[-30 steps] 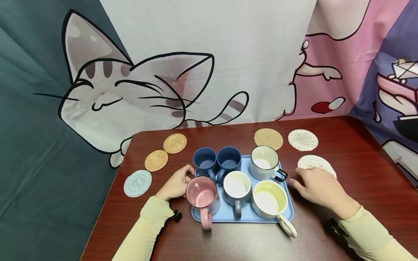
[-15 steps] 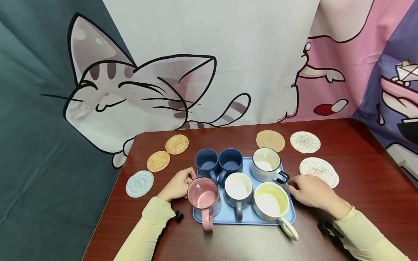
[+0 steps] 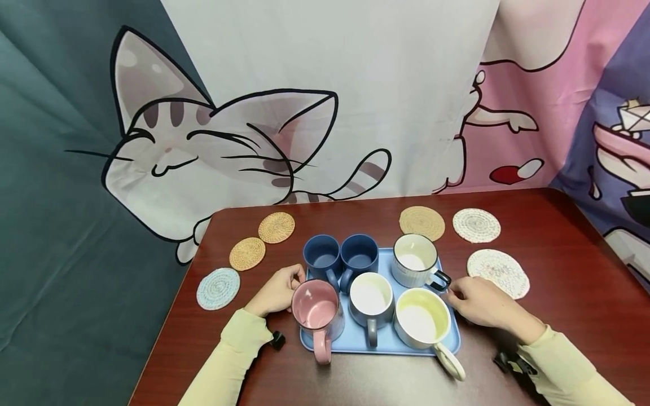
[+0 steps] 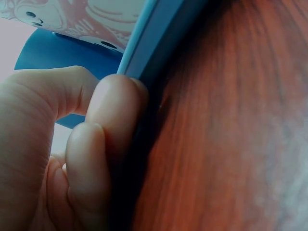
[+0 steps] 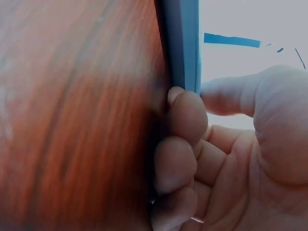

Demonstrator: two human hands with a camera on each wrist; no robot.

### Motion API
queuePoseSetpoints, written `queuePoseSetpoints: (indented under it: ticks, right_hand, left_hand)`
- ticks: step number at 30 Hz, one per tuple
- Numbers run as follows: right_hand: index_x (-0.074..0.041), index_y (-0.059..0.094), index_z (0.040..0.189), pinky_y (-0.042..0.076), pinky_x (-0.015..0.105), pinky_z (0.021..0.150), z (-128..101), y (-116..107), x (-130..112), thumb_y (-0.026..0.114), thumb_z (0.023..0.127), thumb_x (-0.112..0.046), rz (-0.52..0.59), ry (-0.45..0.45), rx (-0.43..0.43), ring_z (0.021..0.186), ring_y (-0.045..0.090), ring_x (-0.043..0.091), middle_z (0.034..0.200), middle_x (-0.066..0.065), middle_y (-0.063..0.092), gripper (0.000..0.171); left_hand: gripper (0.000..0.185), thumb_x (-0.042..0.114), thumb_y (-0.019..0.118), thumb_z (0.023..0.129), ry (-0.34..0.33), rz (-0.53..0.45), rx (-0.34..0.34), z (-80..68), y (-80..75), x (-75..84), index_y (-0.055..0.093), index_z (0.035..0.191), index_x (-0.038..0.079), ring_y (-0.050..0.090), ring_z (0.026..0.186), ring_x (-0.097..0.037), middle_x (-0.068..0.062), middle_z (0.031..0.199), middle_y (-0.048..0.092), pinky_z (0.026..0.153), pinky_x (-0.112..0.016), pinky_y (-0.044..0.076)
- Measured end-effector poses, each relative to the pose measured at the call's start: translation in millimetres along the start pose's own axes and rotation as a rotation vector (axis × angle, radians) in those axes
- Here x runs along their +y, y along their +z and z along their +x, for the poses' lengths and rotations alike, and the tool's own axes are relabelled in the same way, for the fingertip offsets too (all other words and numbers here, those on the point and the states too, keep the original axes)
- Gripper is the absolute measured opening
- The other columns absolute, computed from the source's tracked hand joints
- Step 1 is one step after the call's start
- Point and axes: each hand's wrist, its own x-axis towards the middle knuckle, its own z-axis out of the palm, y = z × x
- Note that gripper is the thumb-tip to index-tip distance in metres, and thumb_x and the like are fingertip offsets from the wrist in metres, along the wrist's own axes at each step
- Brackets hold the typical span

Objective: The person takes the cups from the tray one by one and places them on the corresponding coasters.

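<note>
A light blue tray [image 3: 386, 341] on the table carries several mugs. At its left edge my left hand [image 3: 276, 290] grips the rim, thumb and curled fingers pinching it in the left wrist view. My right hand [image 3: 479, 304] holds the right rim; in the right wrist view its fingers [image 5: 187, 118] curl under the tray edge [image 5: 185, 48] with the thumb above. Two dark blue mugs [image 3: 322, 254] stand at the back left, a pink mug [image 3: 317, 307] at front left. A grey mug [image 3: 372, 299], a yellow-lined mug [image 3: 421, 318] and a black-handled white mug [image 3: 413, 259] fill the rest.
To the left lie a light blue coaster [image 3: 218, 288] and two tan coasters [image 3: 247, 254]. Behind the tray is a larger tan coaster [image 3: 421, 223]. Two white coasters [image 3: 476, 225] lie right. A cartoon curtain [image 3: 355, 84] hangs behind the table.
My right hand has moved left from beside the white coaster to the tray's right rim and taken hold of it. The left hand stays at the left rim.
</note>
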Motion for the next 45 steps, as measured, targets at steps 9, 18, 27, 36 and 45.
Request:
queuePoseSetpoints:
  ticks: [9, 18, 27, 36, 45]
  right_hand:
    - [-0.025, 0.048, 0.060, 0.035, 0.024, 0.054, -2.7, -3.1, 1.7, 0.067, 0.094, -0.020, -0.019, 0.014, 0.039, 0.053, 0.039, 0.004, 0.054, -0.013, 0.041, 0.039]
    - [-0.024, 0.049, 0.061, 0.034, 0.025, 0.055, -0.4, -1.8, -1.5, 0.068, 0.093, -0.020, -0.028, -0.005, 0.047, 0.055, 0.038, 0.005, 0.056, -0.013, 0.039, 0.037]
    - [-0.024, 0.049, 0.061, 0.034, 0.025, 0.054, -5.5, 5.2, -2.7, 0.068, 0.092, -0.019, -0.021, 0.014, 0.041, 0.054, 0.037, 0.004, 0.055, -0.013, 0.039, 0.037]
    - [-0.025, 0.049, 0.060, 0.034, 0.023, 0.052, -12.5, 14.7, -4.7, 0.069, 0.093, -0.021, 0.009, 0.016, 0.029, 0.051, 0.038, 0.001, 0.053, -0.015, 0.041, 0.039]
    - [-0.025, 0.047, 0.060, 0.034, 0.023, 0.052, -5.6, 9.5, -2.1, 0.068, 0.092, -0.018, 0.001, -0.003, 0.039, 0.049, 0.040, 0.000, 0.051, -0.015, 0.043, 0.039]
  left_hand:
    - [0.013, -0.001, 0.063, 0.090, 0.026, 0.006, -0.007, 8.4, 1.2, 3.6, 0.050, 0.093, 0.002, 0.046, 0.037, -0.008, 0.001, 0.052, 0.053, 0.041, -0.024, 0.042]
    - [0.011, 0.001, 0.063, 0.090, 0.018, 0.044, 0.031, 5.5, -1.3, 4.6, 0.053, 0.089, 0.005, 0.047, 0.035, -0.008, 0.002, 0.050, 0.051, 0.039, -0.024, 0.043]
    - [0.012, 0.005, 0.065, 0.093, 0.019, 0.074, 0.039, -0.8, 2.5, 3.5, 0.055, 0.087, 0.006, 0.047, 0.034, -0.008, 0.003, 0.049, 0.049, 0.039, -0.024, 0.043]
    - [0.011, 0.004, 0.063, 0.094, -0.001, 0.061, 0.015, -9.3, 4.8, 0.5, 0.055, 0.087, 0.005, 0.048, 0.034, -0.007, 0.003, 0.049, 0.049, 0.039, -0.023, 0.044]
    - [0.010, 0.009, 0.061, 0.098, 0.002, 0.042, -0.042, -2.4, -4.1, 0.0, 0.057, 0.092, 0.002, 0.058, 0.039, -0.009, 0.001, 0.052, 0.057, 0.042, -0.030, 0.052]
